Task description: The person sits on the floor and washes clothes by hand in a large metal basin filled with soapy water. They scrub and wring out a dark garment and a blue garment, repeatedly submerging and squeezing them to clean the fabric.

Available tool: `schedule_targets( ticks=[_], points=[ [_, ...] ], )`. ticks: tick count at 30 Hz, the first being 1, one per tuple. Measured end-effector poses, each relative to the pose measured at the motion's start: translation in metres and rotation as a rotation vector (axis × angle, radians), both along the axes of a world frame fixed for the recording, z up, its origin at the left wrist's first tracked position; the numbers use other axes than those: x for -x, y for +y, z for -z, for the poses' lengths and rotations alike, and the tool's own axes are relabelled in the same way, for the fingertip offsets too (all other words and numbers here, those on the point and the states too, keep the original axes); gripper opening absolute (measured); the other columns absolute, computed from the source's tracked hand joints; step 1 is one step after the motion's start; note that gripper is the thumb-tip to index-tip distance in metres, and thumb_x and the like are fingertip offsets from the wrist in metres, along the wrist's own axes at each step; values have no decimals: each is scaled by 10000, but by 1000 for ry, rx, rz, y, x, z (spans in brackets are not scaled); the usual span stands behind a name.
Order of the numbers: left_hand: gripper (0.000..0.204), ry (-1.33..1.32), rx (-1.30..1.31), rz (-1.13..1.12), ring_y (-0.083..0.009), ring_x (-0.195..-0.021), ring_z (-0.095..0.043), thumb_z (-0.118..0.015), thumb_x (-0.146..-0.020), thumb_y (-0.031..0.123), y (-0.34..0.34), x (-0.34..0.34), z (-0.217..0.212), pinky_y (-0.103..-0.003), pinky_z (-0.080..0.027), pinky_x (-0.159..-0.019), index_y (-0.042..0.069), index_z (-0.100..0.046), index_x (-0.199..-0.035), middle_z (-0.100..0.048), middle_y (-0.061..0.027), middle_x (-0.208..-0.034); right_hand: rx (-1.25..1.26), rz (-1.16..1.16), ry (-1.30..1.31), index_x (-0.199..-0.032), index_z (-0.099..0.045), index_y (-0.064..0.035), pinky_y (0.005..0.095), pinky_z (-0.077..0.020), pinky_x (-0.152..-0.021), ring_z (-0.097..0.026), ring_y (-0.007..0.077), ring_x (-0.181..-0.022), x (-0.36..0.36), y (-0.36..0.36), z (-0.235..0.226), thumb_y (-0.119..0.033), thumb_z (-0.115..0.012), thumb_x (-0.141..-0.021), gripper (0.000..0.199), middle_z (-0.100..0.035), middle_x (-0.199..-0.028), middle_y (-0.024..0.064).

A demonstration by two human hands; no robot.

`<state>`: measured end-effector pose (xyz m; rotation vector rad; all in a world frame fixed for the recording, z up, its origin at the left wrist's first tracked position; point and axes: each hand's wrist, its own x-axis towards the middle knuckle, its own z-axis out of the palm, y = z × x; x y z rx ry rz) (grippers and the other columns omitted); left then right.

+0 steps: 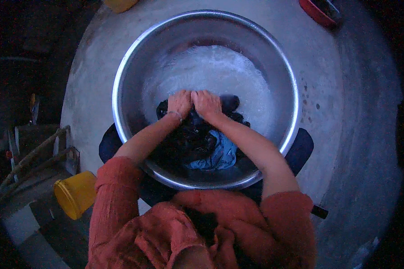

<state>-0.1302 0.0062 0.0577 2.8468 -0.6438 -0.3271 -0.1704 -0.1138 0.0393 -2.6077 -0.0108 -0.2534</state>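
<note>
Sleeves: rust-orange knit (121, 201), pushed up above both elbows, seen closest to the lens.
Left hand (179, 103): fisted on the dark garment (193, 139), knuckles pressed against the right hand (206, 103).
Right hand: likewise clenched on the same cloth.
Garment: bunched in the steel basin (130, 67), blue cloth (220, 154) beside it, suds (211, 67) beyond.
Yellow bucket (74, 195): tipped over, well apart, at left.
</note>
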Motion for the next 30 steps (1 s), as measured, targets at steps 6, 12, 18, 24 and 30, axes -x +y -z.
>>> schedule_targets(
  ticks=[6, 12, 18, 24, 30],
  points=[
    [288, -197, 67, 74, -274, -993, -496, -428, -846, 263, -20, -63, 18, -466, -386, -798, 172, -514, -1106, -526, -89, -1052, 179, -18, -33, -1030, -554, -102, 533, -329, -849, -442, 339, -1052, -56, -43, -17, -508, -452, -795, 479, -529, -1051, 151],
    [560, 318, 339, -89, -344, -913, -545, -357, -817, 549, -13, -38, -9, -423, -398, -814, 60, -622, -877, -606, -186, -919, -69, 35, 595, -1178, -504, -189, 529, -250, -947, -343, 356, -1153, -5, -63, -58, -679, -371, -736, 673, -409, -1213, 170],
    [292, -73, 245, 246, -278, -698, -540, -479, -815, 327, 8, 64, -62, -403, -344, -638, 93, -568, -664, -563, -96, -653, -290, 251, 222, -864, -515, -115, 494, -363, -713, -477, 326, -906, 100, -12, -61, -390, -495, -790, 285, -498, -922, 123],
    [251, -203, 181, 409, -263, -610, -529, -480, -822, 247, 9, 64, -39, -389, -349, -628, 110, -504, -614, -542, -86, -603, -304, 297, 40, -780, -450, -62, 506, -391, -526, -534, 371, -627, 100, 19, -26, -230, -468, -823, 174, -530, -709, 159],
    [249, -30, 1, 248, -265, -769, -559, -404, -878, 299, -25, -4, 9, -388, -366, -702, 129, -586, -873, -605, -72, -780, -85, 225, -29, -807, -464, -62, 473, -425, -486, -567, 334, -561, 28, -13, 14, -214, -480, -811, 153, -567, -613, 129]
  ],
)
